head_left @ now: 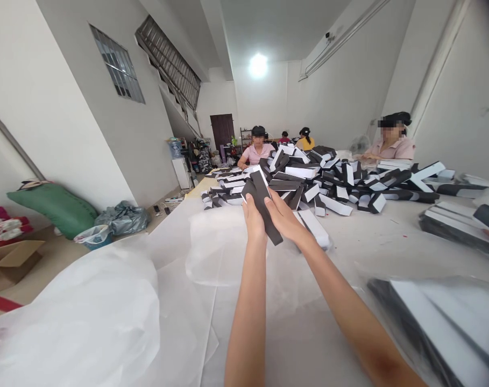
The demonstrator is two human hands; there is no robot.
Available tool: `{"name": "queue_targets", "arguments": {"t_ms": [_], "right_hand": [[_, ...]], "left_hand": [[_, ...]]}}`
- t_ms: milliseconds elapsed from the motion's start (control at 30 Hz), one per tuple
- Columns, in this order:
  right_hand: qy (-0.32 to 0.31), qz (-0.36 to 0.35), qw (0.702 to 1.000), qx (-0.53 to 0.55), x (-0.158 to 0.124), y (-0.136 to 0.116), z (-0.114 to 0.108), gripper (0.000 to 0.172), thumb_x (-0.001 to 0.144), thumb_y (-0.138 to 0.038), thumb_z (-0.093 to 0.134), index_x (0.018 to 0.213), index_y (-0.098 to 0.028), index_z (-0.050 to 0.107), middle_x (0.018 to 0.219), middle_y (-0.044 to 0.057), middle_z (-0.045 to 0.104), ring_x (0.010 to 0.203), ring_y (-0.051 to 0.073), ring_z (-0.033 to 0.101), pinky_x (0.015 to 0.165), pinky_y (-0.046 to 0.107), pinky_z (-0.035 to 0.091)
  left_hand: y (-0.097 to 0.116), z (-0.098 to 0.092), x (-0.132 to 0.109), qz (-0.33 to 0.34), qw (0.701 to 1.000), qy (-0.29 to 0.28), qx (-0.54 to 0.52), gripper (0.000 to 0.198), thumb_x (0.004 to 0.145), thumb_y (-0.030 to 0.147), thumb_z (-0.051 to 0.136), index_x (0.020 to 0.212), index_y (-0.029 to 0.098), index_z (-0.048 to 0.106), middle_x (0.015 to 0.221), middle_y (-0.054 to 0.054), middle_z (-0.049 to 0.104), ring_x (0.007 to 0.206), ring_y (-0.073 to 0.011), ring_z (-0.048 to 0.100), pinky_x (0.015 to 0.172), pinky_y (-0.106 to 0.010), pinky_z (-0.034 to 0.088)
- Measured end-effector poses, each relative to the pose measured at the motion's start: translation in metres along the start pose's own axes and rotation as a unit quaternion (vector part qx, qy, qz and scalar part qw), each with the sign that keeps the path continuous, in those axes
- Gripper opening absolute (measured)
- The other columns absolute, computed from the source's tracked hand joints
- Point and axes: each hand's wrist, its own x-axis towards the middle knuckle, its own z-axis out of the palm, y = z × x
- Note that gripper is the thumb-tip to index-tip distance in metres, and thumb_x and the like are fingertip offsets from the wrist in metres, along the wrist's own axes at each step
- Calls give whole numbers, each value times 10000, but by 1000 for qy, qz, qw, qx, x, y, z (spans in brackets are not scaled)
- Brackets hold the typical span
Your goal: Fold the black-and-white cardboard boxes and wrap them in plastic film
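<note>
**Left hand** (pixel 253 219): raised in front of the heap, fingers curled around the lower part of a long box (pixel 260 200), black outside and white at its upper end.

**Right hand** (pixel 283 217): raised just beside the left hand, also in front of the heap, fingers closed on the same box from the other side.

**Box**: held up between both hands, tilted, its upper end level with the near edge of the heap and its lower end hanging below the hands.

**Bench** (pixel 309 336): white-covered, running under the hands and the heap.

**Plastic sheet** (pixel 69 322): bunched and translucent, on the near left of the bench, well before the heap.

**Bagged stack** (pixel 433 328): black-and-white boxes under clear plastic, near right of the heap.

**Box stack** (pixel 454 226): black-and-white boxes lying in rows, right of the heap.

**Heap** (pixel 309 183): many black-and-white boxes piled loosely, mid-bench.

**Green bag** (pixel 52 207): stuffed, on the floor left of the heap, beside a grey bag (pixel 123 217).

**Co-workers**: one in a pink top (pixel 393 148) just beyond the heap's right end; another in pink (pixel 256 153) directly behind it, with two more people (pixel 304 142) farther back.

**Door** (pixel 222 131): dark brown, in the far wall, well behind the heap.
</note>
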Motion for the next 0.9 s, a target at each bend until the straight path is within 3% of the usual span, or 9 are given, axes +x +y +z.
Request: {"name": "queue_targets", "arguments": {"t_ms": [100, 400, 600, 900], "right_hand": [[-27, 0, 1000, 11, -3, -3, -1, 593, 941, -560, 276, 1475, -305, 253, 1410, 43, 423, 1364, 208, 281, 1137, 430, 193], [-43, 24, 999, 4, -5, -7, -10, 555, 928, -558, 327, 1440, -342, 337, 1367, 30, 469, 1360, 238, 300, 1140, 454, 177], [-112, 44, 992, -35, -10, -13, -12, 550, 928, -573, 330, 1435, -361, 349, 1390, 24, 452, 1312, 279, 367, 1100, 461, 243], [-133, 42, 989, -46, -17, -25, -12, 570, 911, -608, 334, 1441, -398, 327, 1341, 45, 464, 1248, 287, 421, 1052, 460, 302]], "left_hand": [[2, -1, 0, 31, 999, 33, 6, 389, 922, 486, 417, 1129, 206, 588, 1184, -60, 640, 1095, -174, 600, 893, -263, 475], [-1, 0, 1, 25, 998, 65, -2, 378, 913, 498, 431, 1077, 205, 604, 1144, -63, 654, 1050, -171, 622, 869, -262, 488], [10, -7, 3, 16, 994, 102, -16, 406, 937, 485, 375, 1063, 185, 616, 1072, -66, 673, 1008, -170, 638, 839, -261, 498], [20, -13, 1, 8, 994, 99, -37, 438, 936, 511, 348, 1068, 211, 638, 1063, -32, 684, 1020, -164, 627, 819, -237, 500]]}}
